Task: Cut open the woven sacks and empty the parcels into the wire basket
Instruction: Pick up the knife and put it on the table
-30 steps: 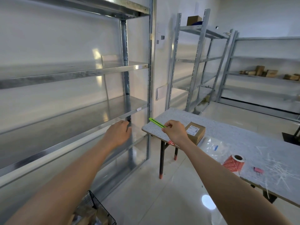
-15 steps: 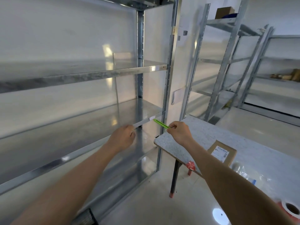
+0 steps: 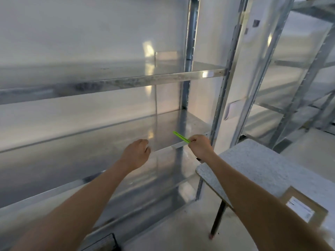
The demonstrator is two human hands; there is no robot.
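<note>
While both bare arms reach out toward the shelving, the right hand (image 3: 199,145) pinches a slim bright-green plastic cutter (image 3: 181,137) between thumb and curled fingers, clenched on its near end. The free length of the cutter sticks out beyond the knuckles, up and to the left of the grip, over the front lip of the middle shelf. Its long axis runs on a slant, the far tip pointing up-left toward the back of the rack, the held end lower and to the right. Whether a blade is out I cannot tell.

The left hand (image 3: 136,154) hangs just left of the grip, apart from the cutter, fingers loosely curled and holding nothing.

Behind and beneath the grip stands a tall galvanised steel shelving rack (image 3: 116,82) with bare, shiny shelves. Below and to the right of the grip is the corner of a speckled grey table (image 3: 253,163) on dark legs, and farther right along it lies a flat brown cardboard parcel with a white label (image 3: 304,208). Well below the grip and to the left, at the bottom edge, a corner of the black wire basket (image 3: 107,241) shows on the pale, glossy floor (image 3: 172,229). A second steel rack (image 3: 293,98) stands off to the right, against a white wall.
</note>
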